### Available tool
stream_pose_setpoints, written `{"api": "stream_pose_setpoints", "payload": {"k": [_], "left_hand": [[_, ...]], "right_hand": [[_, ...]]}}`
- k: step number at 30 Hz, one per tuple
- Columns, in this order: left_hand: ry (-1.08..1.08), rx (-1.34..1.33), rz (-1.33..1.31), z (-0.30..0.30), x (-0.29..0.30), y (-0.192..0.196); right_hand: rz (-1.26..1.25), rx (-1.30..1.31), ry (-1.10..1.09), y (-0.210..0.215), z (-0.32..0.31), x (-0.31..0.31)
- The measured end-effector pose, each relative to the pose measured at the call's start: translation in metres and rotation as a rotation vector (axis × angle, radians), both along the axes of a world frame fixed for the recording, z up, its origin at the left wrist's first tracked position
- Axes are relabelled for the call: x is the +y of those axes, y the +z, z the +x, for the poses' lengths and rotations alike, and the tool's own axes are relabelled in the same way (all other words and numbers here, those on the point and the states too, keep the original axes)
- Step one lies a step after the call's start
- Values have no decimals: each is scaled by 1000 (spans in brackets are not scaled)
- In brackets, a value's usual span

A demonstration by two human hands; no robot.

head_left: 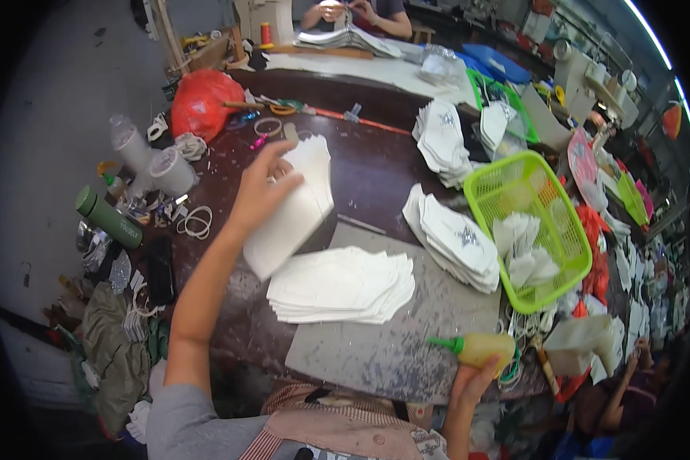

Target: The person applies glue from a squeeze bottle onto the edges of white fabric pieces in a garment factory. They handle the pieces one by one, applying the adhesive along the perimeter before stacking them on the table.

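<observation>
My left hand (267, 188) is over a stack of white cut fabric pieces (295, 218), thumb and fingers apart, fingertips at the upper part of the stack. In my right hand (477, 377), at the lower right, is a squeeze glue bottle (484, 349) with yellowish contents. Its green nozzle points left, over the grey board (360, 353). A second fanned pile of white pieces (341, 285) lies between my hands, partly on the board. To the right rests a pile of white pieces with a silver star (460, 238) on top.
A green plastic basket (477, 201) holding white pieces stands at the right. Behind it sits another star-marked pile (442, 138). At the left are a red bag (203, 101), a green bottle (107, 217), a phone (160, 270) and cups. Other people work across the table and at the right.
</observation>
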State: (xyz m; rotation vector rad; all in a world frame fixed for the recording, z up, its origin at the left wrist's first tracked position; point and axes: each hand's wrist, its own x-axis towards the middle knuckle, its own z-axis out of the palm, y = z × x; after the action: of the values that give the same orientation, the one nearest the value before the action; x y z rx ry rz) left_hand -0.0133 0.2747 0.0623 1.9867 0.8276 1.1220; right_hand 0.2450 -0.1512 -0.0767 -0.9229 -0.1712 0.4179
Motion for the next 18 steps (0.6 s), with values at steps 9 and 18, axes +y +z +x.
{"api": "stream_pose_setpoints", "payload": {"k": [9,18], "left_hand": [[303,157,-59,-8,180,-154],[226,236,499,21,43,-42]], "right_hand": [[-15,21,-13,-8,7,0],[12,86,-82,-9,5,0]]}}
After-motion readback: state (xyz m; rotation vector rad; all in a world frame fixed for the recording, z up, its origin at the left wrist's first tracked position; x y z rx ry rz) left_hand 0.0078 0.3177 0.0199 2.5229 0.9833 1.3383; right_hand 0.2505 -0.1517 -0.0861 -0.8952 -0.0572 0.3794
